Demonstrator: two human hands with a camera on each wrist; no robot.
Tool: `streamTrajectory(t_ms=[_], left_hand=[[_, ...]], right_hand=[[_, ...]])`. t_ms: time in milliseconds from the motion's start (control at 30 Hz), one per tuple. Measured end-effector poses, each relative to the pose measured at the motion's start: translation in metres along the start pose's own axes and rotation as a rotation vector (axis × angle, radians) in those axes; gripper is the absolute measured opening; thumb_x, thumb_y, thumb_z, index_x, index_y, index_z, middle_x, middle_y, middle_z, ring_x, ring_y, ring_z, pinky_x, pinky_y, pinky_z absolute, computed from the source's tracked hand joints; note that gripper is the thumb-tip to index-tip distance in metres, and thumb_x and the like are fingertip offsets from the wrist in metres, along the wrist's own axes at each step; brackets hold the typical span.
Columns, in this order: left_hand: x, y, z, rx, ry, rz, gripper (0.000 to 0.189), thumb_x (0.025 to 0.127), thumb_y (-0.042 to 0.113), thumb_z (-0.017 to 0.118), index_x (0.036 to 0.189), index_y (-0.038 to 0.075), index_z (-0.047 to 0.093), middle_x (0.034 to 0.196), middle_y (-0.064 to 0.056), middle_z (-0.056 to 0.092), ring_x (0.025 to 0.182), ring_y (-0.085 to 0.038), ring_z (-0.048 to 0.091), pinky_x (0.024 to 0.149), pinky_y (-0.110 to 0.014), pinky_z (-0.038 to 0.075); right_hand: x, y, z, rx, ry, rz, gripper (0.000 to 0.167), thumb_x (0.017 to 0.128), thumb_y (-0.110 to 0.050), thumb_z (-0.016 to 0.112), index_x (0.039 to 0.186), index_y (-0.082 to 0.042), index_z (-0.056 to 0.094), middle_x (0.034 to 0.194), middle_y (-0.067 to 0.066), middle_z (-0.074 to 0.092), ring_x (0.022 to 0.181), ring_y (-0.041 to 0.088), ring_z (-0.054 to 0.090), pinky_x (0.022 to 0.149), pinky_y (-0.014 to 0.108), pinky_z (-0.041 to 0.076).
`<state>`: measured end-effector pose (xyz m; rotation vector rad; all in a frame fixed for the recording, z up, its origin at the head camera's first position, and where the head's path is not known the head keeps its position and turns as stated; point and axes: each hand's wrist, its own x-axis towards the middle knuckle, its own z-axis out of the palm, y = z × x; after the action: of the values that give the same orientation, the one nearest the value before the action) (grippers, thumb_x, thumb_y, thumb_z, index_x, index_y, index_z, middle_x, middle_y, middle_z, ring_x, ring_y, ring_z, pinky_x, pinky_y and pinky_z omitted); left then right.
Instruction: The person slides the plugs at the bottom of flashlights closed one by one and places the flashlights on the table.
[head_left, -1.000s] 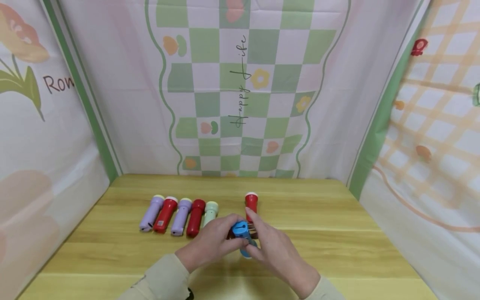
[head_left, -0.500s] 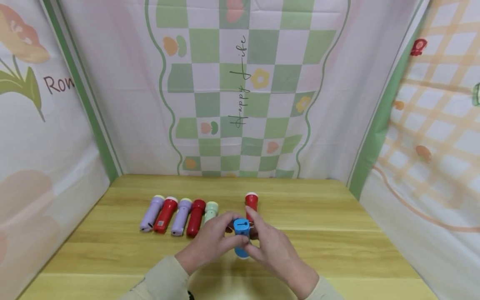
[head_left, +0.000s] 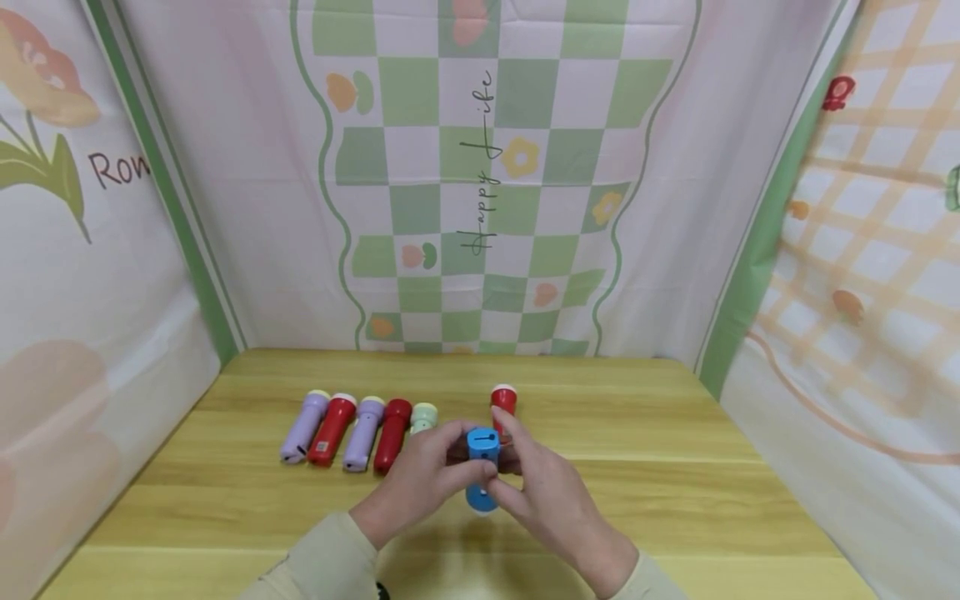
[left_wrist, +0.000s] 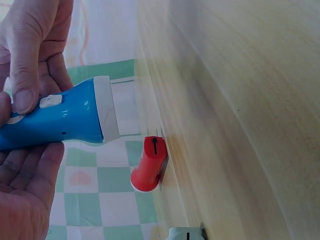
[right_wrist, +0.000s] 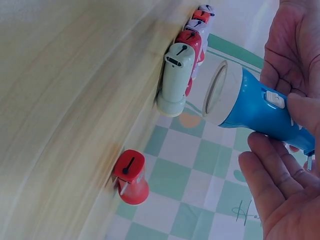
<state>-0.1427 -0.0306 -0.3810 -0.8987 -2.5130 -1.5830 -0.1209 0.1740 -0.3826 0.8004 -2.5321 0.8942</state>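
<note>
A blue flashlight (head_left: 482, 442) with a white head is held between both hands above the table, slot-marked tail up and lens down. My left hand (head_left: 423, 475) grips its left side, thumb across the near face. From the other side my right hand (head_left: 553, 496) holds it with thumb on the body and fingers behind. A white switch (left_wrist: 51, 101) shows on the barrel in the left wrist view. Near the tail, a metal prong (right_wrist: 309, 162) sticks out in the right wrist view. Beyond the hands lies a red flashlight (head_left: 504, 402), partly hidden by the right hand, with prongs out.
On the left of the wooden table (head_left: 675, 517) lies a row: a purple flashlight (head_left: 305, 427), a red one (head_left: 332, 430), another purple one (head_left: 363, 433), a dark red one (head_left: 392, 436) and a mint flashlight (head_left: 423, 417). Patterned cloth (head_left: 480, 167) hangs behind.
The blue flashlight has turned from a slight tilt to nearly straight up and risen a little. Both hands keep hold of it; the prongs seen at its right side are less visible now.
</note>
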Motion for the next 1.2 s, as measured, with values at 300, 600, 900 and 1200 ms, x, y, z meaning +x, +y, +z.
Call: streamTrajectory(t_ms=[300,600,900,1200], left_hand=[[-0.0003,0.0015,-0.0035,-0.005,0.011,0.001,0.033,0.098,0.036,0.073,0.125,0.018,0.067,0.110,0.009,0.075,0.096,-0.006,0.071,0.089,-0.021,0.058],[-0.0005,0.0033,-0.0061,-0.024,0.019,0.008,0.030,0.099,0.037,0.073,0.124,0.020,0.067,0.109,0.010,0.074,0.096,-0.008,0.071,0.089,-0.021,0.058],[-0.0014,0.0045,-0.0061,-0.010,0.039,0.027,0.030,0.099,0.036,0.073,0.124,0.021,0.068,0.107,0.011,0.074,0.094,-0.007,0.071,0.088,-0.021,0.059],[-0.0019,0.0064,-0.0060,0.000,0.049,0.022,0.030,0.098,0.037,0.073,0.123,0.022,0.069,0.107,0.011,0.074,0.093,-0.006,0.071,0.087,-0.021,0.059]], right_hand=[[0.0001,0.0016,0.0019,0.047,0.088,-0.112,0.074,0.090,-0.011,0.082,0.153,-0.016,0.043,0.115,0.005,0.076,0.094,0.012,0.076,0.080,0.026,0.063],[-0.0005,0.0025,0.0039,0.076,0.137,-0.165,0.061,0.092,-0.007,0.080,0.144,-0.013,0.050,0.120,0.002,0.075,0.097,0.013,0.076,0.081,0.026,0.063],[-0.0012,0.0013,0.0045,0.063,0.153,-0.188,0.056,0.091,-0.007,0.081,0.138,-0.015,0.053,0.120,0.000,0.074,0.096,0.012,0.076,0.083,0.024,0.062],[-0.0023,0.0018,0.0055,0.072,0.155,-0.193,0.056,0.091,-0.006,0.081,0.139,-0.014,0.053,0.122,0.000,0.073,0.098,0.012,0.076,0.084,0.025,0.062]])
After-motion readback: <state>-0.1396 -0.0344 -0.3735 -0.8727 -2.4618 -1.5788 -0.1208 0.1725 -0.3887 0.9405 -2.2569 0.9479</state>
